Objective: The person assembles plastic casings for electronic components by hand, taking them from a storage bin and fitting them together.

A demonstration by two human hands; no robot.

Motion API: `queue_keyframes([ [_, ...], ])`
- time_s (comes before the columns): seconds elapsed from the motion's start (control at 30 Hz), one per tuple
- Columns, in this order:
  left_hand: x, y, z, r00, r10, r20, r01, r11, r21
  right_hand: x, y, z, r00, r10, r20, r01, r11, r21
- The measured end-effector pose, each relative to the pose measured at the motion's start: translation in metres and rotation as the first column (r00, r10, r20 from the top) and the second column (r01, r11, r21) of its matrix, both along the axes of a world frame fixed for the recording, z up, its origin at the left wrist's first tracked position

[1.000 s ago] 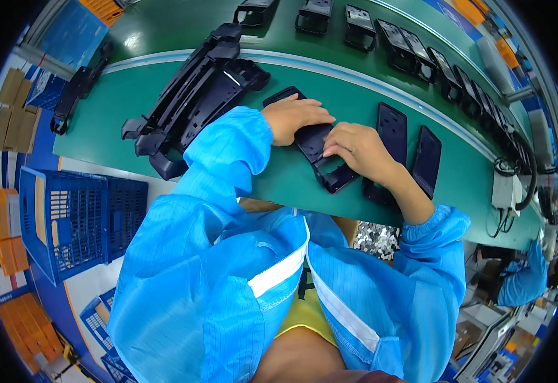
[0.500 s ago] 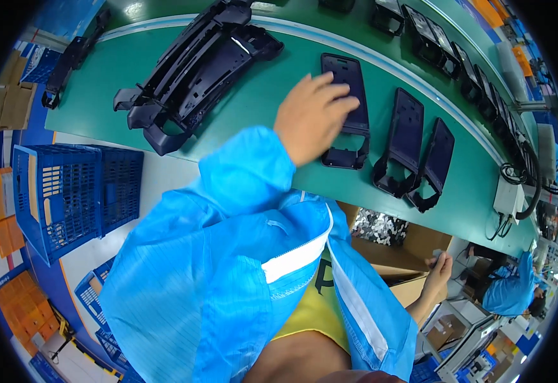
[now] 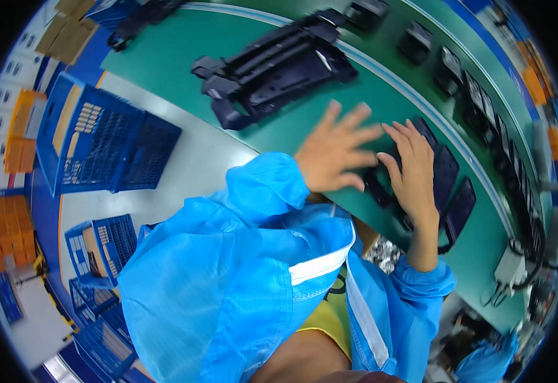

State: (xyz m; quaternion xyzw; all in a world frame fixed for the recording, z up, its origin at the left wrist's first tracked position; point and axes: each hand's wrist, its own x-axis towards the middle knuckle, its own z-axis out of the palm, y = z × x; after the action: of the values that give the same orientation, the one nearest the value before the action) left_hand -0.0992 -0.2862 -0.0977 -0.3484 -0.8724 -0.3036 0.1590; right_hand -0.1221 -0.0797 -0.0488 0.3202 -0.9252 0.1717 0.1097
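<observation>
Black frame (image 3: pixel 426 132) lengthwise toward upper right

Left of the green-topped workbench (image 3: pixel 164 70), blue slatted crates (image 3: pixel 110 143) stand by a pale, glossy floor (image 3: pixel 212 169); orange crates (image 3: pixel 11 230) sit farther left of it, cardboard boxes (image 3: pixel 65 38) beyond its far-left corner.

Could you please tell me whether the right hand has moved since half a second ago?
Yes: judged against the green workbench, the right hand has moved forward and left, from beyond its near edge to over its top.
</observation>
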Motion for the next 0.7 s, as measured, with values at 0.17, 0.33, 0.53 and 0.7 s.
queue_keyframes([
  [0.17, 0.000, -0.091, 0.004, 0.651, 0.734, -0.194, -0.756, 0.607, -0.245, -0.086, -0.060, 0.007, 0.977, 0.211, 0.023, -0.212, 0.975, 0.067],
  [0.33, 0.007, -0.110, -0.005, 0.704, 0.697, -0.136, -0.682, 0.610, -0.404, -0.139, -0.092, -0.045, 0.972, 0.235, 0.015, -0.234, 0.954, 0.189],
  [0.53, -0.009, -0.128, -0.009, 0.568, 0.793, -0.221, -0.804, 0.477, -0.356, -0.070, -0.065, 0.001, 0.990, 0.103, -0.100, -0.066, 0.944, 0.322],
  [0.7, -0.054, -0.124, -0.032, 0.270, 0.929, -0.252, -0.893, 0.144, -0.426, -0.025, -0.075, -0.003, 0.999, -0.047, 0.000, 0.046, 0.983, 0.176],
])
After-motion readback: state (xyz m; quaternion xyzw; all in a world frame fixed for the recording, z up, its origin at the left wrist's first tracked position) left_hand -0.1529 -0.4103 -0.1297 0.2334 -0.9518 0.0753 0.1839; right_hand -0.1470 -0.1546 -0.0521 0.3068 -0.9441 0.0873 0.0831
